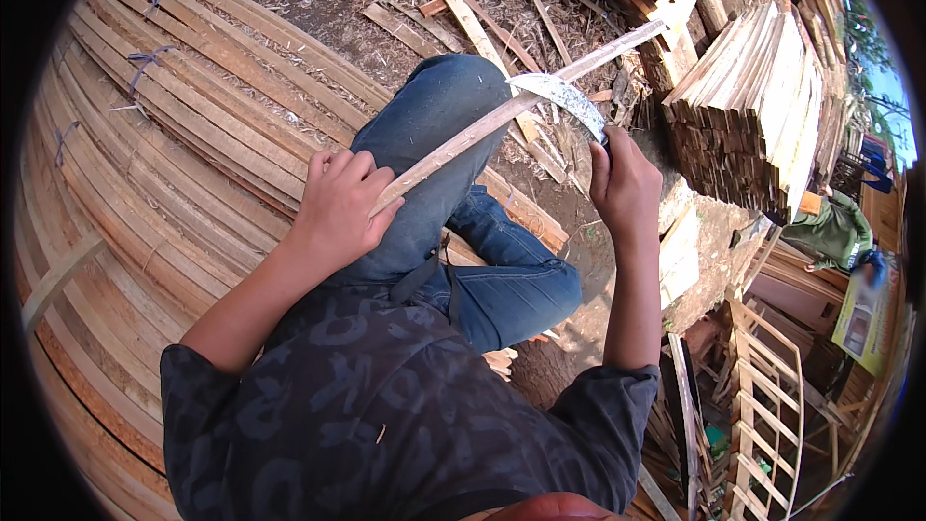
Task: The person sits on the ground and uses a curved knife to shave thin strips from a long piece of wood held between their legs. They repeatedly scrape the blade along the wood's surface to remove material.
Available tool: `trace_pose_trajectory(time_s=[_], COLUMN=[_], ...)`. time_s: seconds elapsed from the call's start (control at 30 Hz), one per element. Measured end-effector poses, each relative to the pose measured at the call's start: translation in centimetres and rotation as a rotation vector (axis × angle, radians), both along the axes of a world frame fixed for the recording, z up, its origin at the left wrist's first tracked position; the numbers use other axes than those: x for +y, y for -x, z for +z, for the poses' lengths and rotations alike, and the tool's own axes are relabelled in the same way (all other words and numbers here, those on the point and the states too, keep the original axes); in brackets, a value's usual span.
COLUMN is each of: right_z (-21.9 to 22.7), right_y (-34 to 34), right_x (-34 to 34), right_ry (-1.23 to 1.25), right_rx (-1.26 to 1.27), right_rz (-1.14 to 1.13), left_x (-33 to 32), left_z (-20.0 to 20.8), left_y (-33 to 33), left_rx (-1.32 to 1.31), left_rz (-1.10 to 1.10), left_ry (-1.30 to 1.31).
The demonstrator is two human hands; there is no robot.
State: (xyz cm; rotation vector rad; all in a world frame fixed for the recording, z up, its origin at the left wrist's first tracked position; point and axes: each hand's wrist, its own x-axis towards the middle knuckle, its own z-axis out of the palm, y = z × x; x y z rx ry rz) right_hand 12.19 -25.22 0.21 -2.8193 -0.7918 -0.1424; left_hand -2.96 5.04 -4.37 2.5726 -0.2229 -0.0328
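Observation:
My left hand [338,201] is closed round the near end of a long, thin wooden strip [461,142]. The strip slants up and away to the right, passing over my raised knee in blue jeans. In my right hand [627,183] I grip a sickle by its handle, which my fingers mostly cover. The curved, pale blade of the sickle [571,101] lies across the strip just beyond the knee and seems to touch it.
Long bundles of tied wooden slats [183,125] fill the left side beneath me. Offcuts and shavings [386,34] litter the ground ahead. To the right stand a stack of short boards [743,106], a wooden slatted frame [767,415] and a person in green [834,232].

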Motion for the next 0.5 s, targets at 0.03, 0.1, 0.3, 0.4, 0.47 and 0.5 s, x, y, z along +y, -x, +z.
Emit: trace_pose_trajectory(time_s=[0.03,0.1,0.3,0.4,0.47,0.5], right_z=[-0.1,-0.4,-0.2,-2.3,-3.3,-3.5], right_y=[-0.5,-2.6,-5.9,-2.9,-0.2,1.0], right_x=[-0.2,-1.8,-14.1,-13.3,-8.7,-6.6], right_ry=[0.006,-0.132,-0.218,-0.333,-0.343,-0.360], right_rx=[-0.024,0.096,-0.139,0.034,0.123,0.159], right_rz=[0.000,-0.319,-0.555,-0.504,-0.477,-0.448], left_x=[0.0,0.2,0.4,0.4,0.4,0.5], left_z=[0.1,0.1,0.1,0.0,-0.1,-0.1], left_y=[0.0,0.0,0.0,-0.3,-0.4,-0.3], left_rx=[0.007,0.016,0.025,0.042,0.058,0.070], left_rz=[0.001,0.001,0.019,0.017,0.012,0.006], left_ry=[0.002,0.011,0.041,0.045,0.051,0.050])
